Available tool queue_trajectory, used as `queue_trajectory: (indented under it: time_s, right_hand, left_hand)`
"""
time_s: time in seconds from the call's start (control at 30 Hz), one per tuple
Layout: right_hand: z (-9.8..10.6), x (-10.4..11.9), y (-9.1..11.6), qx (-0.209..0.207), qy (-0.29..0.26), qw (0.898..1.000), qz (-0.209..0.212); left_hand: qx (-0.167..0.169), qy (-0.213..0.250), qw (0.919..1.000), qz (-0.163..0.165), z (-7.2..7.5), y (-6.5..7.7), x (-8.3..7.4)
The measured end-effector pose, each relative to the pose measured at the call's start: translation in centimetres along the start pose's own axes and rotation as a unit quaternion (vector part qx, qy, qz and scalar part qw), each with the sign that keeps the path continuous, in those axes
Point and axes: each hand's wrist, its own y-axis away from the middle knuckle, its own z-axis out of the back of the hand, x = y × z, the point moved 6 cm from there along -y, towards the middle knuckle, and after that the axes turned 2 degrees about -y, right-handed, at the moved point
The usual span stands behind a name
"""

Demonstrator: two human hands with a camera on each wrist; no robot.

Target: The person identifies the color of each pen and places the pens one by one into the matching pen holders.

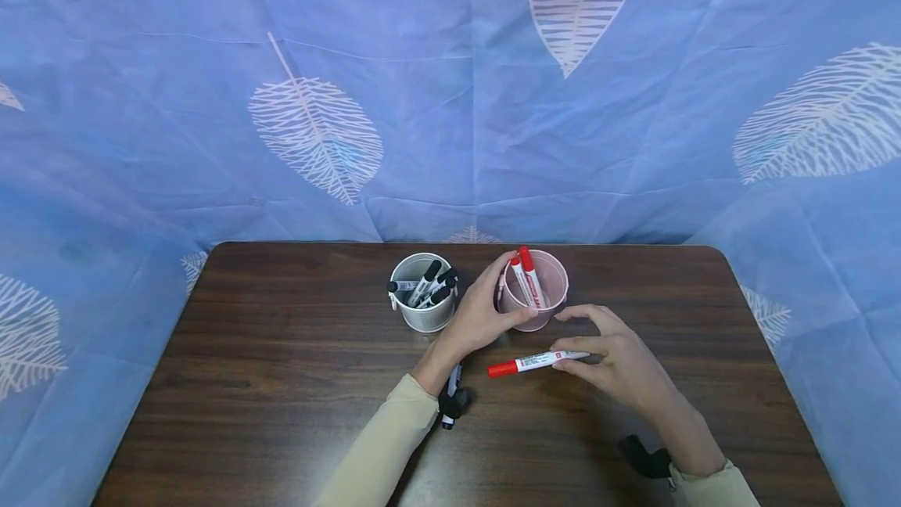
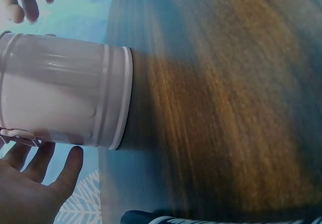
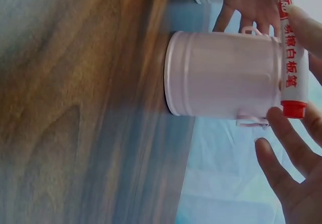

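My left hand holds the pink bucket from its left side, thumb at the front rim and fingers reaching toward the back. Two red markers lean inside that bucket, caps up. In front of it, my right hand pinches the rear end of another red whiteboard marker, held nearly level with its cap pointing left. The right wrist view shows this marker by the mouth of the pink bucket, some of the right fingers spread apart. In the left wrist view the bucket stands upright on the table.
A white bucket with several black markers stands left of the pink one. On the brown table, a black marker lies partly hidden under the left wrist. A blue leaf-patterned cloth hangs behind the table.
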Motion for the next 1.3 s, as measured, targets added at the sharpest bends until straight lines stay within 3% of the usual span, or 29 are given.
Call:
queue_trajectory:
  time_s: [0.67,1.0,1.3]
  right_hand:
    - [1.8,-0.2,-0.6,-0.042,0.036,0.998,-0.009]
    - [3.4,-0.7,-1.6,-0.079,0.048,0.995,0.022]
    - [4.2,-1.0,-2.5,-0.104,0.053,0.993,0.007]
  left_hand:
    - [0.001,-0.013,0.9996,0.024,0.0,0.1,0.2]
    - [0.008,-0.01,0.9996,0.025,-0.1,0.0,0.1]
    - [0.01,-0.021,0.9993,0.027,0.0,0.0,0.1]
